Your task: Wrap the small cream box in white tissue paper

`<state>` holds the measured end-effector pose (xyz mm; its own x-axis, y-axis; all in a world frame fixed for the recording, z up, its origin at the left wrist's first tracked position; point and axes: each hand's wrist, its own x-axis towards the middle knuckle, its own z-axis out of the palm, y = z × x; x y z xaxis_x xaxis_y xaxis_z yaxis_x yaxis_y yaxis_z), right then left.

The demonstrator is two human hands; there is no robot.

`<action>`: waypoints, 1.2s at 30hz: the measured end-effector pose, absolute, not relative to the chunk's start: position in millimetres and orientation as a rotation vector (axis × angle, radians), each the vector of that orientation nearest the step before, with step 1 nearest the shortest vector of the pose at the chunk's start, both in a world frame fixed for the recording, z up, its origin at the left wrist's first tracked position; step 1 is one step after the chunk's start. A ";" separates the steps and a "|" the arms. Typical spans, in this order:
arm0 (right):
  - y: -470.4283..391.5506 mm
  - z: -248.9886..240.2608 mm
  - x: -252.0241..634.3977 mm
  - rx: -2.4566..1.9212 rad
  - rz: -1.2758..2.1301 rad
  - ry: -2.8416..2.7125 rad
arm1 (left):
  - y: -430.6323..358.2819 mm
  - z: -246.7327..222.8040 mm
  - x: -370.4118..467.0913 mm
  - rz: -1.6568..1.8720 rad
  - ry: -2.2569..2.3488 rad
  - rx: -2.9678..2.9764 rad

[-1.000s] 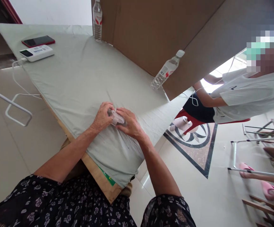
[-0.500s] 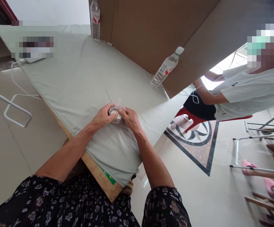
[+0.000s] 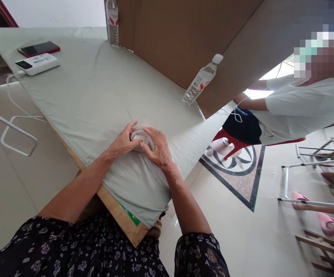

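My right hand point(image 3: 158, 149) has loosened its fingers around the plastic-wrapped object point(image 3: 138, 135); my left hand point(image 3: 122, 142) stays curled against it, seemingly steadying it.

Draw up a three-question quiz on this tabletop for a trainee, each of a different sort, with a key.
1. True or false: the left hand and the right hand both touch the small pale thing.
2. Which lies beside the white device: (a) a spoon, (b) a phone, (c) a hammer?
3. Fill in the blank: two clear ____ stand by the brown cardboard.

Key: 1. True. 2. (b). 3. bottles.
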<state>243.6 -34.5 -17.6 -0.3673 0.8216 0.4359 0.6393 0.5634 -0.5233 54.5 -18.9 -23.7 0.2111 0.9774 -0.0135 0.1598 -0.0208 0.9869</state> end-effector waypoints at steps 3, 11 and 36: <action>-32.6 -13.5 242.4 -1.122 0.418 -2.252 | -19.8 -20.2 53.7 0.949 1.146 1.400; -29.0 -16.5 247.7 -1.120 0.479 -2.255 | -19.0 -13.9 52.9 0.980 1.065 1.248; -12.1 -33.3 247.6 -1.179 0.965 -1.845 | -17.6 -8.6 43.5 0.870 0.989 1.256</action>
<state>247.6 -12.1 -33.3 -0.3119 0.9328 0.1806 0.3838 0.2975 -0.8742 43.5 -17.6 -8.6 0.3475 0.9306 -0.1152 0.0045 0.1212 0.9926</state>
